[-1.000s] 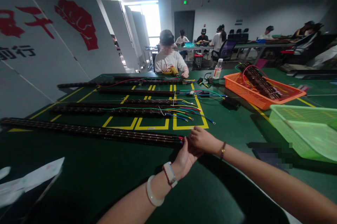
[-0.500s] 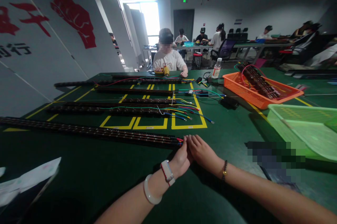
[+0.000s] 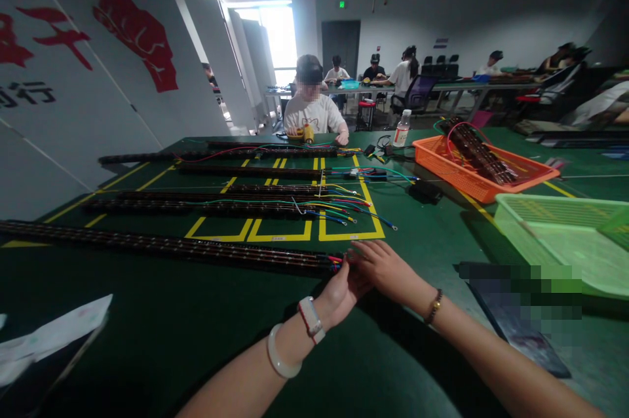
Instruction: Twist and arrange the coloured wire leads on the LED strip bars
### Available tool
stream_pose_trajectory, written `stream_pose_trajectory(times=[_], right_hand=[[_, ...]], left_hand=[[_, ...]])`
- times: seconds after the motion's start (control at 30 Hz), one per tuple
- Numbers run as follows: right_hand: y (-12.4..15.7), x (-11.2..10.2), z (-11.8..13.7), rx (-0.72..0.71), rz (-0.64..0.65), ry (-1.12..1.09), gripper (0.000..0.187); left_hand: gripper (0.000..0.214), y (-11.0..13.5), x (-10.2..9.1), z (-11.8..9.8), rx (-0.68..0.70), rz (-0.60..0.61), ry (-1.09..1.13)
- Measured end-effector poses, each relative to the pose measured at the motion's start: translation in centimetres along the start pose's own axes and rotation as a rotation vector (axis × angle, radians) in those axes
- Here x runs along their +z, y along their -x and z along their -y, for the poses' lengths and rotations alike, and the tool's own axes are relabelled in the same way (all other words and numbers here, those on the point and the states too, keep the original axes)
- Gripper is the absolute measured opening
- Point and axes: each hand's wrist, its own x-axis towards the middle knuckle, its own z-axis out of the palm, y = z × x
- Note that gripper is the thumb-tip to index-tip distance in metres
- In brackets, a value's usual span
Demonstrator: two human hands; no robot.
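A long dark strip (image 3: 171, 246) lies across the green table, with short coloured wires (image 3: 336, 261) at its right end. My left hand (image 3: 340, 288) is closed at that end, fingers pinched around the wires. My right hand (image 3: 388, 267) rests just to the right of it, fingers stretched forward and touching the left hand. What sits between the fingers is hidden. Several more strips (image 3: 211, 207) with loose coloured wires (image 3: 344, 208) lie farther back over yellow floor-tape markings.
An orange basket (image 3: 442, 172) holding dark strips and a light green basket (image 3: 555, 238) stand at the right. A plastic bottle (image 3: 401, 128) stands near the far edge. A person sits across the table with a yellow tool (image 3: 308, 133). White paper (image 3: 54, 333) lies at the near left.
My right hand shifted slightly, its fingers now stretched forward over the strip's end instead of curled against the left hand. The left hand stays at the wires.
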Motion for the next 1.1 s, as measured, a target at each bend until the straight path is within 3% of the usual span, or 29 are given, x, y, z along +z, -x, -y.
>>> stream_pose_trajectory(times=[0.2, 0.4, 0.87, 0.97, 1.1], right_hand=[[1.3, -1.0, -1.3, 0.145, -0.034, -0.051, 0.024], [1.8, 0.1, -0.4, 0.103, 0.023, -0.004, 0.024], [0.6, 0.2, -0.8, -0.044, 0.110, 0.142, 0.013], [0.3, 0.0, -0.9, 0.005, 0.116, 0.095, 0.012], [-0.6, -0.7, -1.5, 0.203, 0.149, -0.106, 0.018]], left_hand=[[0.046, 0.5, 0.6, -0.3, -0.034, 0.107, -0.017], [0.052, 0.4, 0.6, -0.4, -0.056, 0.080, -0.048], [0.044, 0.3, 0.3, -0.3, -0.048, 0.033, -0.026], [0.044, 0.3, 0.2, -0.3, -0.031, 0.047, -0.027], [0.048, 0.4, 0.2, -0.3, -0.012, 0.110, -0.060]])
